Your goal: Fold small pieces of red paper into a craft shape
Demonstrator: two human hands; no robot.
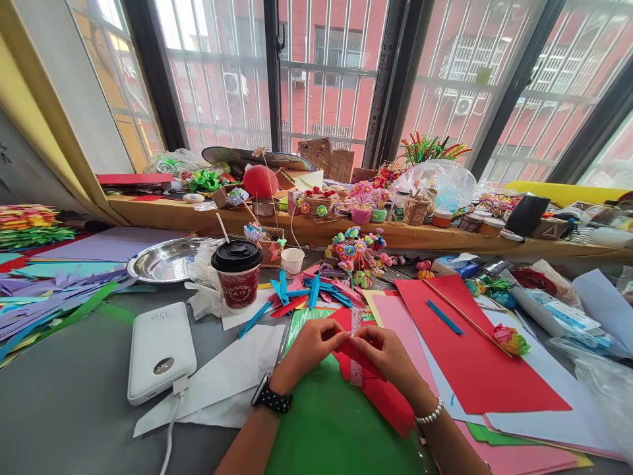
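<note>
My left hand (pixel 310 348), with a dark watch on its wrist, and my right hand (pixel 388 355), with a pearl bracelet, meet over a piece of red paper (pixel 380 396). Both hands pinch the paper's upper edge with curled fingers. The red paper lies on a green sheet (pixel 331 429). A patterned ruler (pixel 356 343) runs under the paper between my hands. Loose blue and red paper strips (pixel 316 293) lie just beyond my fingers.
A white power bank (pixel 159 349) with a cable lies at left, beside a lidded coffee cup (pixel 238 274) and a steel bowl (pixel 165 260). A large red sheet (pixel 469 349) with a wooden stick (pixel 467 316) lies at right. Paper flowers and craft supplies crowd the window ledge (pixel 346 231).
</note>
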